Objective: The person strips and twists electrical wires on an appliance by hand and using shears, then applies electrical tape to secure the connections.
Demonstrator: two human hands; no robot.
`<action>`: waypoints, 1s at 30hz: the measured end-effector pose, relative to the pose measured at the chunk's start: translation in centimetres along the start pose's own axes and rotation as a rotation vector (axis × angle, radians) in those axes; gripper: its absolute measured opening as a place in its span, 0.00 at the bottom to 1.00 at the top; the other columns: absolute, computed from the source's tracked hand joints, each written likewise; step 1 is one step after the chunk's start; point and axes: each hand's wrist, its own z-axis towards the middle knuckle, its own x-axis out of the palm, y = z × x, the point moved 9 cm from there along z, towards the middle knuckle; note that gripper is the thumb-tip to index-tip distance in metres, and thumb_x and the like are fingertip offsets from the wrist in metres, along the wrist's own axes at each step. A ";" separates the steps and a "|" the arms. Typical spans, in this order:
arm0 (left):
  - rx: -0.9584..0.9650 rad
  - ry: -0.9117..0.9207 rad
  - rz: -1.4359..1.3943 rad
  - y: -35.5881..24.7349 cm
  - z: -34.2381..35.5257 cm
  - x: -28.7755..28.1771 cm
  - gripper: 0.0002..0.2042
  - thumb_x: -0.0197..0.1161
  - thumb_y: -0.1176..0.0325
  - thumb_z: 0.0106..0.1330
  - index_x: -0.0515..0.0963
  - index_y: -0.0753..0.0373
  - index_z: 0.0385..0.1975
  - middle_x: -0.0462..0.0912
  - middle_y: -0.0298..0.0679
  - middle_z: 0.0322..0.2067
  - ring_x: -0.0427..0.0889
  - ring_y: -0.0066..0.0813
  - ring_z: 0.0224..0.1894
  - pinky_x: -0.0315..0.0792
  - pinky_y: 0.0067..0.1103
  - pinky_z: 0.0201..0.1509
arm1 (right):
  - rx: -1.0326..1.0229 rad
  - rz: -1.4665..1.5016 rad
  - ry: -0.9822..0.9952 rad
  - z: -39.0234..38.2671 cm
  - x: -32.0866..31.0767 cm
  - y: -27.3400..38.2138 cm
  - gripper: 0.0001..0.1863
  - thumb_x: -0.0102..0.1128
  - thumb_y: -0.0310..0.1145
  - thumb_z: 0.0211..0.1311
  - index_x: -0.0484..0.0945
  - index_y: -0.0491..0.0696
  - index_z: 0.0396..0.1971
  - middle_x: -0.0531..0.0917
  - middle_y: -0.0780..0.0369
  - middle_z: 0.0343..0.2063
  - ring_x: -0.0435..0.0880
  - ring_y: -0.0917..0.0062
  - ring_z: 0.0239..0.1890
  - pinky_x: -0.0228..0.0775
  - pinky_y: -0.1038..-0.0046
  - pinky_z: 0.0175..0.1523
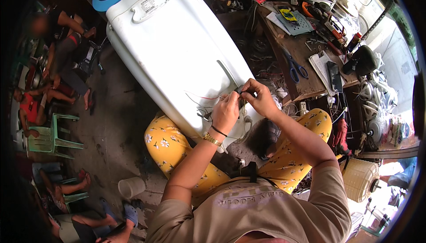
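A white washing machine [177, 52] with a blue top rim lies tilted in front of me, its lower end between my knees. Over that end both hands meet at a small dark piece [239, 90], perhaps tape or a connector; it is too small to name surely. My left hand [225, 109] pinches it from the left, fingers closed. From the right, my right hand [259, 98] grips it between thumb and fingertips. Thin wires [204, 97], one of them red, trail from beside my left hand across the white casing. A grey cord [246, 123] hangs below the hands.
A wooden workbench [306, 83] at the right bears blue-handled scissors [295, 67], a notebook [320, 72], a phone [334, 76] and tools. A red drill [341, 134] hangs beside it. People sit at the left near a green chair [51, 136]. A whitish bucket [132, 187] stands on the floor.
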 end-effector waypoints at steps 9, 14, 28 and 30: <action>0.103 -0.106 0.012 -0.7 -0.5 -0.6 0.12 0.59 0.79 0.63 0.72 0.63 0.46 0.84 0.45 0.38 0.83 0.48 0.39 0.77 0.36 0.39 | -0.030 -0.026 -0.079 -0.2 -0.3 1.2 0.05 0.62 0.25 0.59 0.77 0.42 0.34 0.84 0.60 0.25 0.80 0.81 0.26 0.72 0.76 0.34; 0.044 -0.129 -0.083 -0.6 -0.3 -0.9 0.12 0.59 0.79 0.64 0.73 0.63 0.46 0.84 0.45 0.39 0.83 0.47 0.39 0.77 0.34 0.39 | -0.064 -0.007 -0.075 -0.4 -0.2 1.4 0.03 0.58 0.23 0.62 0.77 0.42 0.35 0.84 0.60 0.25 0.81 0.79 0.26 0.72 0.74 0.34; -0.030 0.015 0.014 -0.3 -0.1 0.3 0.05 0.57 0.75 0.66 0.72 0.64 0.39 0.83 0.48 0.32 0.83 0.50 0.32 0.75 0.37 0.33 | 0.132 0.640 0.020 0.9 -0.9 3.6 0.33 0.56 0.23 0.65 0.53 0.45 0.68 0.79 0.59 0.41 0.76 0.77 0.48 0.64 0.72 0.60; -0.034 -0.045 -0.021 -0.7 0.1 -0.4 0.05 0.59 0.75 0.65 0.71 0.65 0.37 0.83 0.48 0.29 0.82 0.51 0.30 0.74 0.38 0.31 | 0.130 0.685 0.066 0.3 -0.7 4.9 0.36 0.61 0.23 0.61 0.55 0.46 0.67 0.79 0.62 0.39 0.76 0.79 0.44 0.66 0.72 0.57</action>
